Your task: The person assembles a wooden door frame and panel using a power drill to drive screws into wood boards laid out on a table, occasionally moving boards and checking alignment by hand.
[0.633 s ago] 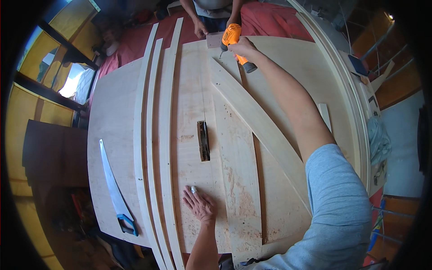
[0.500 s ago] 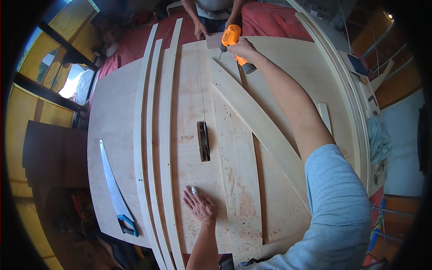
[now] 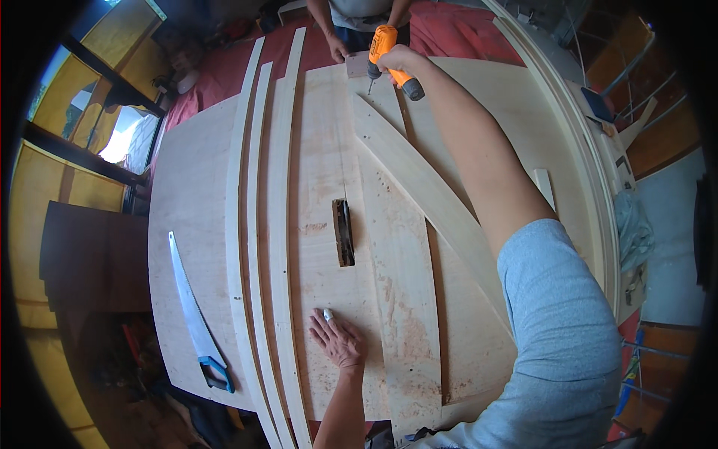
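Note:
My right hand (image 3: 401,63), stretched out to the far side, grips an orange cordless drill (image 3: 384,46) by its handle. The drill's thin bit (image 3: 370,87) points down at the far end of the boards, close to the tip of a diagonal board (image 3: 419,168); whether it touches wood I cannot tell. My left hand (image 3: 338,341) lies flat on the large plywood sheet (image 3: 194,172), fingers spread, with a white wrap on one fingertip. Ahead of it a narrow rectangular slot (image 3: 343,232) is cut through the sheet. A wide board (image 3: 404,299) with sawdust runs beneath the diagonal one.
Three long wooden strips (image 3: 281,224) run lengthwise left of the slot. A handsaw (image 3: 193,299) with a blue handle lies further left. Across the far edge a co-worker's hand (image 3: 339,49) is beside a small wood block (image 3: 357,66). Long mouldings (image 3: 576,150) line the right edge.
The drill and my right hand have tilted and shifted slightly, the bit now pointing down near the diagonal board's tip. My left hand stays flat; the whole view has shifted a little.

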`<state>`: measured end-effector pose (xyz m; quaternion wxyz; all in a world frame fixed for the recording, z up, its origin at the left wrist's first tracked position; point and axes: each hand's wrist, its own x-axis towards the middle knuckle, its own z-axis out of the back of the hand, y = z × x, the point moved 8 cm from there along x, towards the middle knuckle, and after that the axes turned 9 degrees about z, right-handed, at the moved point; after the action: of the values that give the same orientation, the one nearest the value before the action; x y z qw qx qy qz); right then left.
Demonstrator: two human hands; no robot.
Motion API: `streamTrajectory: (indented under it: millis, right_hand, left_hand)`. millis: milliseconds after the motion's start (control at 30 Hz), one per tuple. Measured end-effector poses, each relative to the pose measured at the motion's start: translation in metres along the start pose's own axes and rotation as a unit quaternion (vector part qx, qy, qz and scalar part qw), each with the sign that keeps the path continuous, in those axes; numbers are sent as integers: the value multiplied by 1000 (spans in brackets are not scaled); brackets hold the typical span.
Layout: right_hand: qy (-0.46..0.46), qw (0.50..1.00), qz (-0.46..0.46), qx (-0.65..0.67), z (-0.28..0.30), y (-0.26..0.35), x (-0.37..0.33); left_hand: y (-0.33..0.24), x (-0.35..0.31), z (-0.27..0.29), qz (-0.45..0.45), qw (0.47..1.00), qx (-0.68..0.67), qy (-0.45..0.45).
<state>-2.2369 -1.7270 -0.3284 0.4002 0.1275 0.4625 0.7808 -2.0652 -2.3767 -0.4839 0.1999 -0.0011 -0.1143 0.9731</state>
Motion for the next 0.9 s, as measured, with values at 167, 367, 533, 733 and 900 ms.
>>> streamTrajectory:
  millis: [167,367,533,733,900]
  right_hand:
    - [20,999,-20,-39,-6,1,5]
    - [26,997,-17,-72,-14,1,4]
    - [38,990,-16,-135,-22,11,9]
    - [22,994,-29,-107,-21,1,13]
    - [11,993,-18,-117,-24,0,12]
  left_hand:
    - [-4,1,5,-7,1000,-1,-11]
    - [-2,0,3,3,1000,-5,2]
    - [0,-1,3,-4,1000,-3,-8]
    - [0,1,2,6,1000,-1,3]
    - [2,0,2,9,1000,1,5]
